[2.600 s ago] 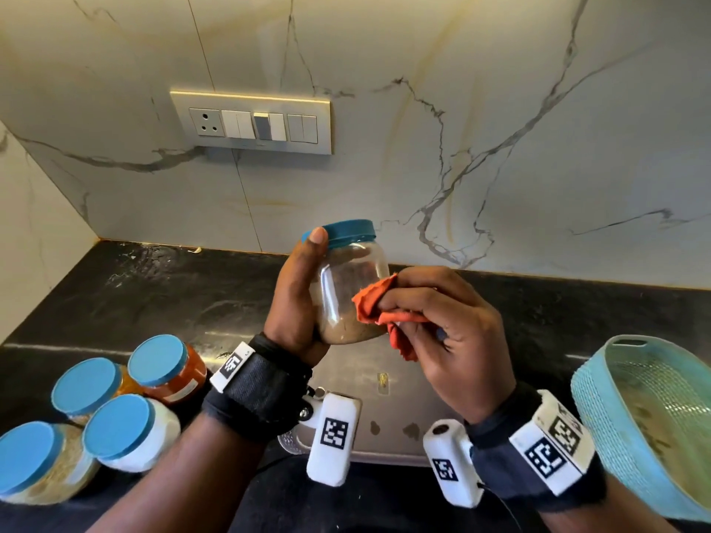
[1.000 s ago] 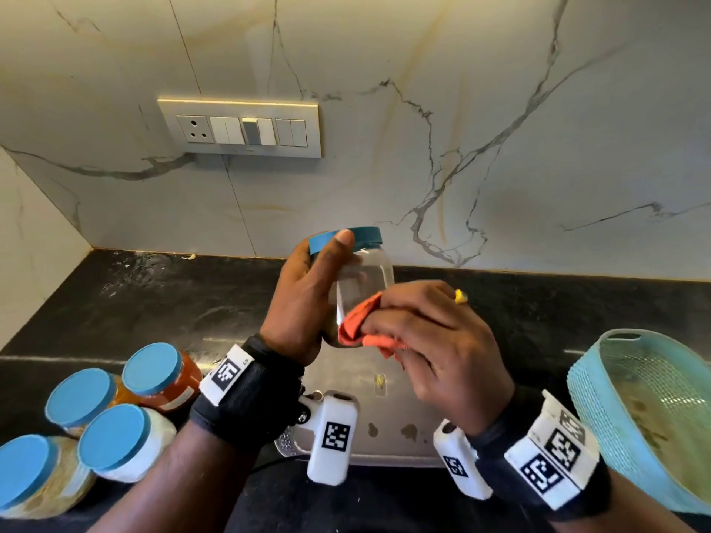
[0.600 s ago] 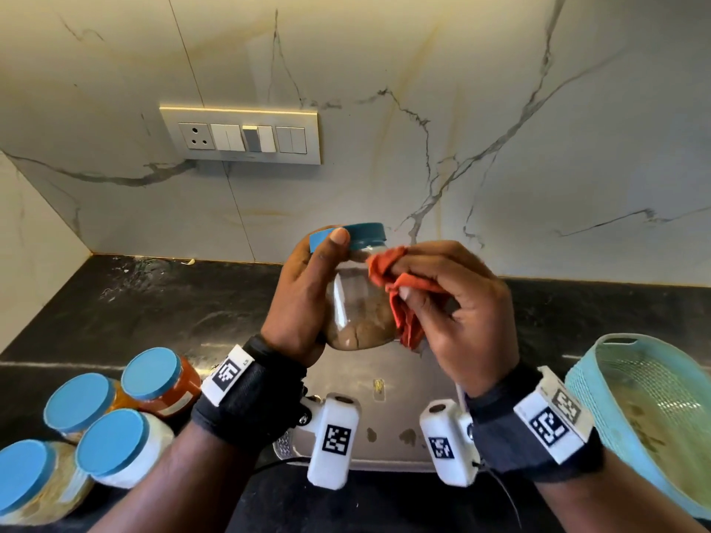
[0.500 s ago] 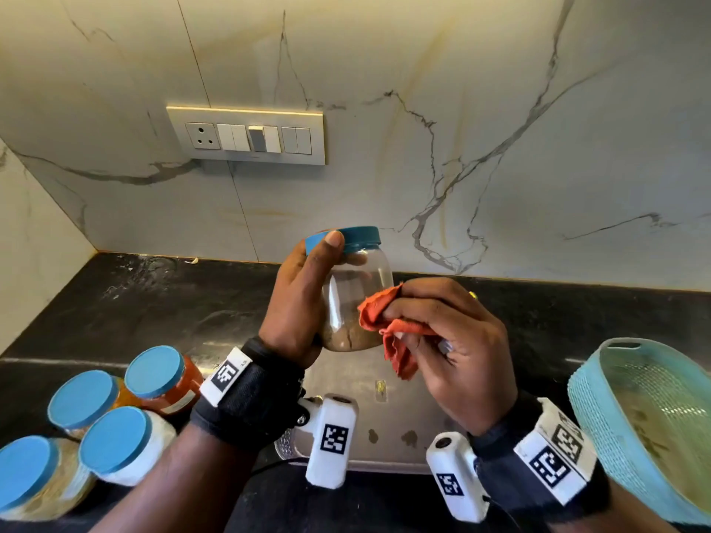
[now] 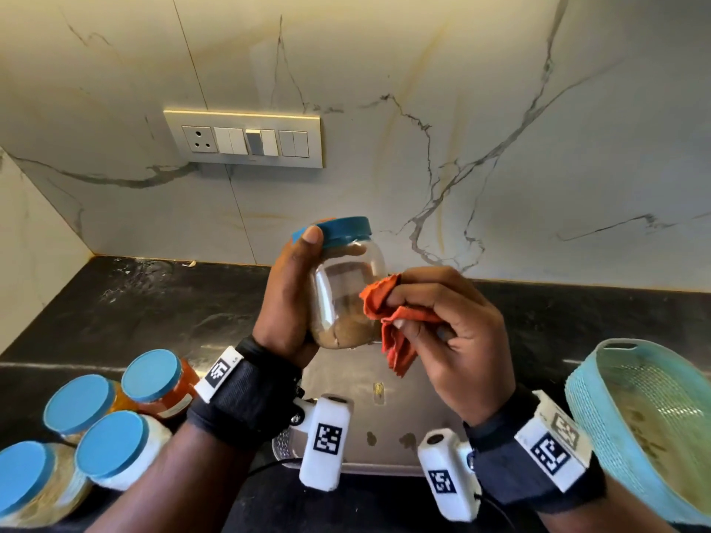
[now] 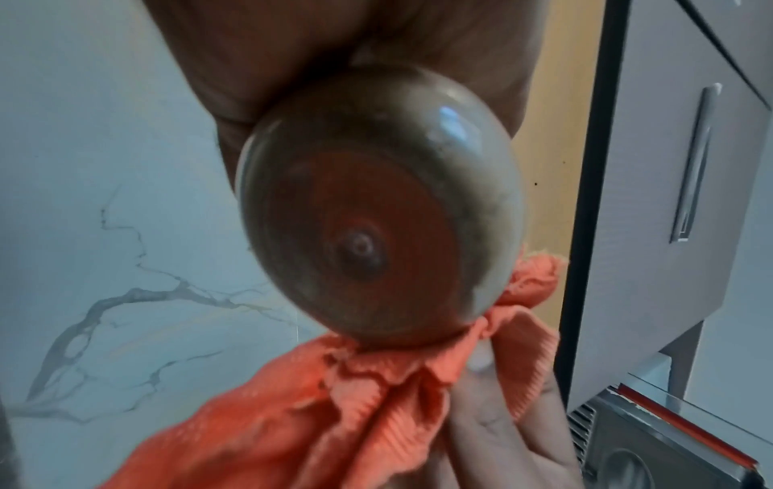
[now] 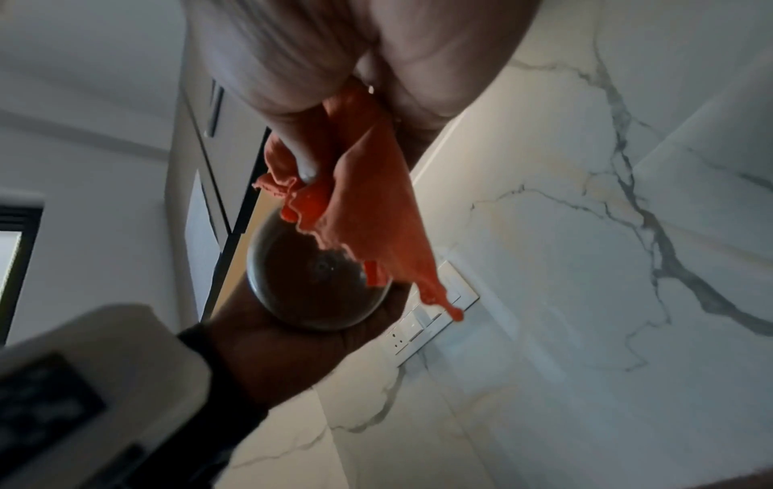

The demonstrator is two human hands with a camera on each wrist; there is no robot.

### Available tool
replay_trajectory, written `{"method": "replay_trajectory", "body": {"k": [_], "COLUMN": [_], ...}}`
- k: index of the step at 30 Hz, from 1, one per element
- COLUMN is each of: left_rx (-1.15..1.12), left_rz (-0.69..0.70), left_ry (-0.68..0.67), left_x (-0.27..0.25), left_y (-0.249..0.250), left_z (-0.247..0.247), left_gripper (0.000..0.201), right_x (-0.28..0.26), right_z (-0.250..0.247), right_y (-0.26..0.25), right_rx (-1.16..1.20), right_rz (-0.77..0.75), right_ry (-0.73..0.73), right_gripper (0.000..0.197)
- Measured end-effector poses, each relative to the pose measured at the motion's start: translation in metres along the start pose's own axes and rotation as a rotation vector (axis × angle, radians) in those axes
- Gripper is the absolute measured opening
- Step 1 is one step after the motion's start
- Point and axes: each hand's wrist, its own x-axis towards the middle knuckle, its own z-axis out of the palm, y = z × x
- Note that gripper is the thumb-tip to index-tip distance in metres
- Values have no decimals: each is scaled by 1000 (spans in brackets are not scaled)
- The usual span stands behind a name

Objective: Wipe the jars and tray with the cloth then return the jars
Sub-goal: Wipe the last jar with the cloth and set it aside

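Left grip: the left hand point(image 5: 286, 298) is wrapped round the clear jar point(image 5: 348, 298), palm against its side and a fingertip lying up on the blue lid point(image 5: 338, 226).
Right grip: the right hand point(image 5: 452, 328) has the orange cloth point(image 5: 388, 321) bunched in curled fingers and pressed to the jar's lower right side; a loose tail of cloth hangs below.
Contact: from the left wrist the cloth point(image 6: 376, 397) touches the rim of the jar's base point(image 6: 376, 211); from the right wrist a fold of it lies over part of that base.
Where the jar is: held in the air above the steel tray point(image 5: 361, 409), which sits at the counter's near edge, between the two wrists.
Axis: the long axis runs near upright, lid up and base down, leaning a little to the right at the top; brown powder lies in the bottom.
Doing it well: I would judge the job is to turn the jar in the left hand so the cloth meets fresh wall each pass — and to keep the lid uppermost.
Around: four more blue-lidded jars point(image 5: 115, 444) stand clustered at the counter's near left corner; a pale blue basket point(image 5: 584, 390) sits at the near right — well apart from the tray.
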Motion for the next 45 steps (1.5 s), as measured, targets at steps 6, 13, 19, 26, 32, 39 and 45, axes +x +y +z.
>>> {"method": "replay_trajectory", "body": {"k": [6,13,19,26,32,39,45], "left_rx": [-11,176,310,172,121,98,112], "left_rz": [29,-17,58,67,71,37,24], "left_ry": [-9,43,64,87,99,27,32], "left_x": [-4,0,-2,4,3,10,9], "left_y": [-10,-10,-19,-13,-18,-12,-6], "left_z": [7,-2,0,-1,0,7,4], "left_gripper": [110,65,67,74,78,76,79], "right_x": [-2,-9,10,3,-5,20,0], "right_z": [-4,10,6,11,4,1,1], "right_y": [5,5,3,-7,-5,0,-2], "right_rx": [-88,-314,-273,-214,-319,-214,-277], "right_rz": [-57,-192,-112,-67,-237,-46,-184], "right_ry": [12,-128,-50,-6,-152,51,-98], "right_gripper": [21,19,18,20,21,16,18]}}
